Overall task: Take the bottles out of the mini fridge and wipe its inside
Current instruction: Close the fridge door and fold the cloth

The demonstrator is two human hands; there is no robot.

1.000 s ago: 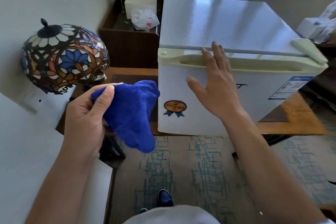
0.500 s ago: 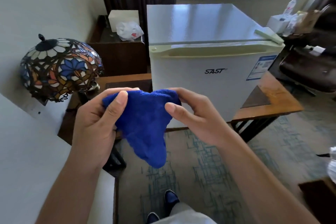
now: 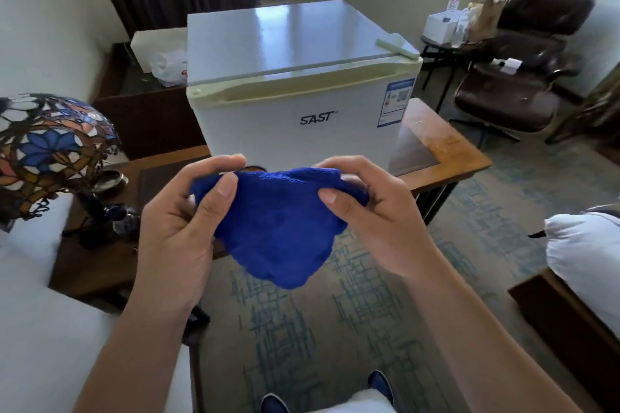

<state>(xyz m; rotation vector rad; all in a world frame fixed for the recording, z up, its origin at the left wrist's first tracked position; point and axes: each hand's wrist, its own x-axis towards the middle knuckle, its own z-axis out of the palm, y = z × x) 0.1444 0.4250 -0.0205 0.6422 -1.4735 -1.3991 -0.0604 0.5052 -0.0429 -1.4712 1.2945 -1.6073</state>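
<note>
Fridge at 12 o'clock sits shut, so I judge nothing done yet. My left hand and right hand both pinch the cloth; bottles unseen.

Fuzzy cloth, glossy fridge.
The blue cloth looks plush; behind it, mini fridge shines smooth on polished wood table.

A stained-glass domed lamp stands at the wooden table's left end; a dark brown leather lounge chair sits beyond its right edge.
</note>
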